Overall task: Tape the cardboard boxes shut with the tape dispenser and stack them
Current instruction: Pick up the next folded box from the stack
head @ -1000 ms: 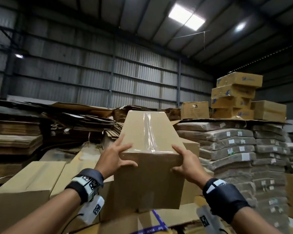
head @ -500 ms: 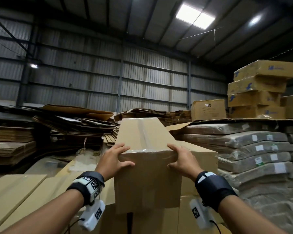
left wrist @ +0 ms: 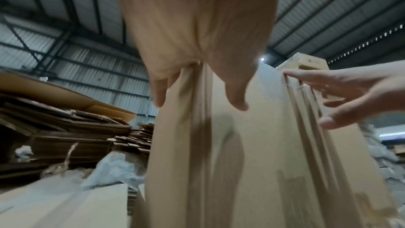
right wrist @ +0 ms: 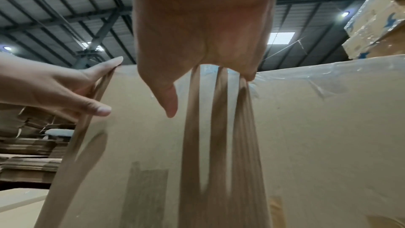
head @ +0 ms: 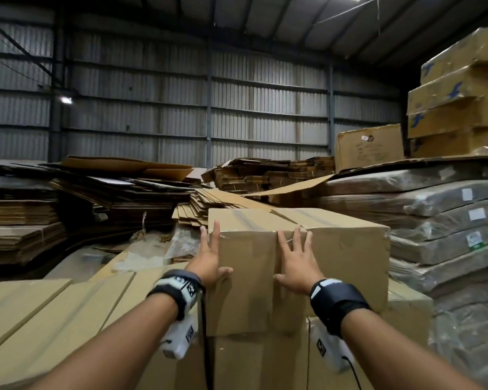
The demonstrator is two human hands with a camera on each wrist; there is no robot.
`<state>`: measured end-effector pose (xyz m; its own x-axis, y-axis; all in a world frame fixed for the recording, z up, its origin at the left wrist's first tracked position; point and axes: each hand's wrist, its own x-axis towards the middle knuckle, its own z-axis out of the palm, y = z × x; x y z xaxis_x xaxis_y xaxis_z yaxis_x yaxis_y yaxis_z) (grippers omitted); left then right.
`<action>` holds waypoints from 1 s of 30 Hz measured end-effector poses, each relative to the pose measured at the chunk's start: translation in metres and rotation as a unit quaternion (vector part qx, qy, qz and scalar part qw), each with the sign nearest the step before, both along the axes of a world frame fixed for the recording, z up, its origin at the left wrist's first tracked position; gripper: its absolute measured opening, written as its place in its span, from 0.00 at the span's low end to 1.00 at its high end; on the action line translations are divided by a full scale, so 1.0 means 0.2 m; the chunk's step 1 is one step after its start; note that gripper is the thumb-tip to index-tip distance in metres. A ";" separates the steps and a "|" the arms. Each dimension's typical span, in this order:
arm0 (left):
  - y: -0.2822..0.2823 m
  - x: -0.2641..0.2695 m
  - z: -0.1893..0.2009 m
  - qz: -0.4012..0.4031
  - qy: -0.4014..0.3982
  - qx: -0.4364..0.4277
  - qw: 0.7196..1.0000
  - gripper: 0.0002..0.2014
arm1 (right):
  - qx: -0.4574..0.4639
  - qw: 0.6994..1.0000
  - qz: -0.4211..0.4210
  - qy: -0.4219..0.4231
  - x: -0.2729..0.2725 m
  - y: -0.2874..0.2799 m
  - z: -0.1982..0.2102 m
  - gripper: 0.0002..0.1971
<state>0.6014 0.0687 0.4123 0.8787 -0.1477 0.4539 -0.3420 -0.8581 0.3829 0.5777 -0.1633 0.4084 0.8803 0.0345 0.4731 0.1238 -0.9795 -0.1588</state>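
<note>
The taped cardboard box (head: 245, 277) stands on top of a lower cardboard box (head: 237, 361) in the stack, directly ahead of both hands, with its near face toward the person. The left hand (head: 209, 257) lies flat and released against the box's left near corner, fingers straight and pointing up to the top edge, thumb spread across the near face; it curls round nothing. The right hand (head: 295, 261) is likewise released, palm pressed on the near face just right of the vertical edge where the box meets a neighbouring cardboard box (head: 347, 249), its fingers straight and spread, the tips reaching the top edge.

Clear tape (right wrist: 306, 75) shines along the top edge by the right hand's fingertips and runs on to the right over the neighbouring box.

In the left wrist view the left hand's thumb (left wrist: 236, 98) rests on the near face while its fingers (left wrist: 160, 91) lie over the left corner; the right hand shows off to its right, fingers extended.

Left of the left hand lie long flat cartons (head: 54, 313), and beyond them heaps of flattened cardboard (head: 119, 190). To the right of the right hand stand plastic-wrapped bundles (head: 445, 229), with printed cartons (head: 462, 91) piled above them. A corrugated metal wall (head: 181, 108) closes the far side.
</note>
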 end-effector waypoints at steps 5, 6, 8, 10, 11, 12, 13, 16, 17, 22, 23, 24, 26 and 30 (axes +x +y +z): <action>0.03 -0.07 0.11 0.020 0.035 0.067 0.997 0.55 | 0.036 0.999 0.018 0.003 -0.12 -0.02 0.05 0.52; 0.04 -0.12 0.11 0.021 0.034 0.070 0.997 0.55 | 0.044 0.999 0.022 -0.002 -0.17 -0.02 0.06 0.51; 0.04 -0.25 0.09 -0.013 0.034 0.056 0.998 0.57 | 0.073 0.997 0.033 -0.008 -0.29 -0.02 0.07 0.47; 0.04 -0.41 0.05 -0.066 0.020 0.025 0.997 0.57 | 0.101 0.994 0.038 -0.016 -0.44 -0.01 0.07 0.44; 0.05 -0.50 0.03 -0.090 0.004 0.009 0.996 0.56 | 0.108 0.993 0.038 -0.021 -0.53 -0.01 0.07 0.43; 0.06 -0.59 0.01 -0.114 -0.015 -0.010 0.993 0.56 | 0.113 0.992 0.039 -0.028 -0.63 0.00 0.06 0.42; 0.06 -0.69 -0.03 -0.139 -0.031 -0.033 0.989 0.55 | 0.117 0.992 0.041 -0.035 -0.74 0.01 0.06 0.41; 0.11 -1.01 -0.19 -0.204 -0.045 -0.100 0.973 0.53 | 0.126 0.990 0.037 -0.054 -1.12 0.06 -0.01 0.38; 0.12 -1.13 -0.26 -0.220 -0.038 -0.118 0.968 0.51 | 0.134 0.989 0.034 -0.058 -1.25 0.08 -0.05 0.37; 0.20 -1.58 -0.72 -0.270 0.071 -0.176 0.944 0.47 | 0.186 0.981 0.006 -0.047 -1.85 0.17 -0.41 0.34; 0.20 -1.64 -0.83 -0.272 0.102 -0.181 0.939 0.45 | 0.199 0.979 -0.004 -0.036 -1.96 0.18 -0.51 0.34; 0.19 -1.70 -0.94 -0.272 0.138 -0.193 0.933 0.43 | 0.211 0.977 -0.016 -0.023 -2.07 0.18 -0.60 0.33; 0.16 -1.83 -1.12 -0.268 0.201 -0.216 0.917 0.36 | 0.229 0.972 -0.045 0.003 -2.25 0.16 -0.80 0.32; 0.02 -1.98 -1.46 -0.293 0.245 -0.148 0.912 0.25 | 0.270 0.955 -0.103 0.064 -2.56 0.06 -1.24 0.32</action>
